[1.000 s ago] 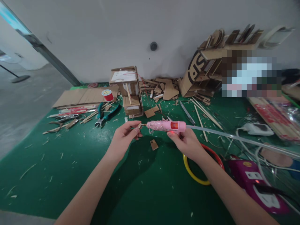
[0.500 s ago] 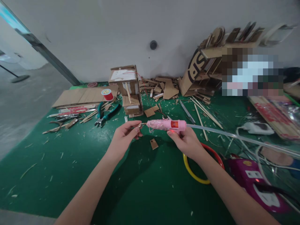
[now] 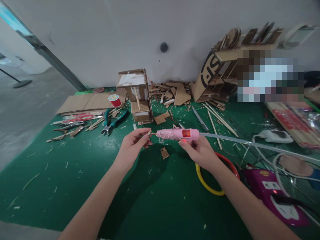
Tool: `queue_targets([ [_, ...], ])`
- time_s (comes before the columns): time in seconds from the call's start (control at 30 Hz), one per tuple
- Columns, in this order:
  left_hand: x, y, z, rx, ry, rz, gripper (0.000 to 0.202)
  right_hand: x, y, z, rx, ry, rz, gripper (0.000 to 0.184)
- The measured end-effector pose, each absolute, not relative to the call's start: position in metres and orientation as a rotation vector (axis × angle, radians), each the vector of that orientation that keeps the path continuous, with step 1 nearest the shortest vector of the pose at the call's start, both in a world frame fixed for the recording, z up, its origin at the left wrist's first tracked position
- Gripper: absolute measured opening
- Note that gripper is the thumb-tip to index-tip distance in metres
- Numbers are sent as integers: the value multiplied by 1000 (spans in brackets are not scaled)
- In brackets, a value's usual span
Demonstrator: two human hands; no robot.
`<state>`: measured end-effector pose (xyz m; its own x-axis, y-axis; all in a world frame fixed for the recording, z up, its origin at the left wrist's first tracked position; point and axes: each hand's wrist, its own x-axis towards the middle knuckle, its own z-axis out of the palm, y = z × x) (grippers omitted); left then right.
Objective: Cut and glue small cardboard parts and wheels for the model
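My right hand (image 3: 197, 148) is wrapped round the handle of a pink hot glue gun (image 3: 170, 133), which lies level with its nozzle toward the left. A long clear glue stick (image 3: 232, 139) runs out of its back end. Between the thumb and fingers of my left hand (image 3: 133, 143) is a small brown piece, probably cardboard (image 3: 149, 132), mostly hidden by the fingers. The gun's metal tip touches or nearly touches it. Below the gun, a small cardboard piece with a hole (image 3: 164, 153) lies on the green tabletop (image 3: 140, 206).
Behind my hands stands a cardboard structure (image 3: 140, 106). To its left are teal-handled pliers (image 3: 112, 123) and a red thread spool (image 3: 115, 100). Cardboard scraps (image 3: 181, 95) lie along the wall. A red-yellow ring (image 3: 210, 190) and a purple power strip (image 3: 275, 196) are at right.
Almost nothing differs. Both hands keep the same hold, with the glue gun tip still at the small piece; the view has shifted very slightly.
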<state>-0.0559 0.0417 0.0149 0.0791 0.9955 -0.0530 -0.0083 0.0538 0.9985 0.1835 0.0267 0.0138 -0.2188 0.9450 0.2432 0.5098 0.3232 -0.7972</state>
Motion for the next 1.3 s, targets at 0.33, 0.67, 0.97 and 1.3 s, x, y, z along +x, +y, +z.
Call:
queue_targets([
  [0.33, -54, 40, 20, 1230, 1224, 1140, 29, 179, 34, 9, -1374, -1557, 700, 26],
  [0.67, -52, 33, 27, 1583, 1365, 1055, 25, 179, 85, 12, -1578, -1397, 429, 16],
  [0.97, -48, 26, 29, 1917, 1273, 842, 16, 191, 110, -9, -1850, -1542, 306, 20],
  [1.3, -49, 28, 23, 2020, 1236, 801, 17, 192, 97, -1, -1997, -1659, 260, 33],
])
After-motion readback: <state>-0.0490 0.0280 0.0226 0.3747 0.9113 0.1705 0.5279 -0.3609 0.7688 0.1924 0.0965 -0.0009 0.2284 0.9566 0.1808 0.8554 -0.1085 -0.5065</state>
